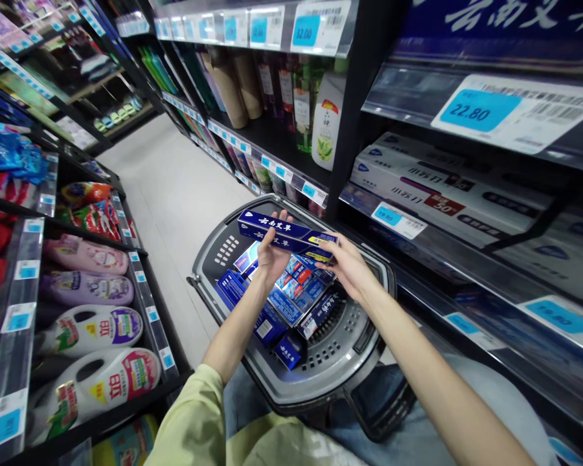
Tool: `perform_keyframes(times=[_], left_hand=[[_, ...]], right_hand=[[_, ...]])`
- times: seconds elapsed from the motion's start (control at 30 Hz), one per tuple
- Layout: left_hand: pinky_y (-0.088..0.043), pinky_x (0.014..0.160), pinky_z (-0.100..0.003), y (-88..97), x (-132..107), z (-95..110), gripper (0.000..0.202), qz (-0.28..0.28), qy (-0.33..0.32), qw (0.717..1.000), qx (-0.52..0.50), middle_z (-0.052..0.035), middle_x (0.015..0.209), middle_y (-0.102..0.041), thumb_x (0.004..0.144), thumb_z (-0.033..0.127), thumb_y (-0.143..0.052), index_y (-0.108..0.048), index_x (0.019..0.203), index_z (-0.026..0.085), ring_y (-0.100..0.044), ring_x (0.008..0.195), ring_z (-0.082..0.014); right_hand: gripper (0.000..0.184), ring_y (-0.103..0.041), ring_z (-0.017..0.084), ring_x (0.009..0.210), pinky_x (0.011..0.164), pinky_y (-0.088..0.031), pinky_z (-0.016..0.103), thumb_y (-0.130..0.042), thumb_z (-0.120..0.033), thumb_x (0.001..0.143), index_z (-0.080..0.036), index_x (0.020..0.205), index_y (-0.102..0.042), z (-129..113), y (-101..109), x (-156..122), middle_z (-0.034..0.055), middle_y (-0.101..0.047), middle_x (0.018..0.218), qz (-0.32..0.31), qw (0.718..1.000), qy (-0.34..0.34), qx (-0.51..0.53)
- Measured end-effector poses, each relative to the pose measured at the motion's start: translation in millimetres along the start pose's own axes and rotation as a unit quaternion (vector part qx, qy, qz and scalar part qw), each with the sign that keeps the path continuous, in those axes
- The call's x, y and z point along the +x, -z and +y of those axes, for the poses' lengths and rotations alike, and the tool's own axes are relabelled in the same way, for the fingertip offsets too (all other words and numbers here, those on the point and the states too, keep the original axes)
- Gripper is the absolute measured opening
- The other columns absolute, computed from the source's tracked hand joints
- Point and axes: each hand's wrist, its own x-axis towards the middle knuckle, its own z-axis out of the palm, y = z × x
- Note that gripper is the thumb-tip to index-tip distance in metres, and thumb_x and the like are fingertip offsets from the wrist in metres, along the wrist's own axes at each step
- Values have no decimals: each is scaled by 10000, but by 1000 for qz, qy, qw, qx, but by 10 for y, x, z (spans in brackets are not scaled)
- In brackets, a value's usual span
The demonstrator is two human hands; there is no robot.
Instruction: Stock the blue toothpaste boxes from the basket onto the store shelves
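Observation:
A long dark blue toothpaste box [291, 241] with white lettering is held above the basket. My left hand [271, 259] grips it near its left part, with the thumb and fingers against the carton. At its right end, my right hand [348, 264] has its fingers closed round the box. Under both hands is a grey shopping basket [205, 259] with a perforated side. Inside it lie several more blue toothpaste boxes [287, 349] and a wrapped pack with red and blue printing [296, 285], partly hidden by my hands.
To the right, shelves hold white toothpaste cartons [437, 194] behind price tags [490, 113]. Shampoo and body-wash bottles [328, 123] stand on the shelf ahead. On the left are detergent bottles [102, 388] and bagged goods [12, 152]. A pale floor aisle [165, 181] runs between the shelves.

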Motion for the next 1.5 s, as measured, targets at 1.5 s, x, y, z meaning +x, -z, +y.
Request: perform_keyframes(times=[1.5], left_hand=[[-342, 1169, -545, 67, -80, -78, 610, -7, 12, 999, -30, 15, 1428, -571, 763, 223, -611, -545, 1355, 357, -462, 1385, -303]], right_hand=[[796, -486, 335, 1220, 1029, -471, 518, -624, -83, 747, -240, 1474, -340, 125, 89, -41, 127, -500, 1340, -59, 698, 426, -573]])
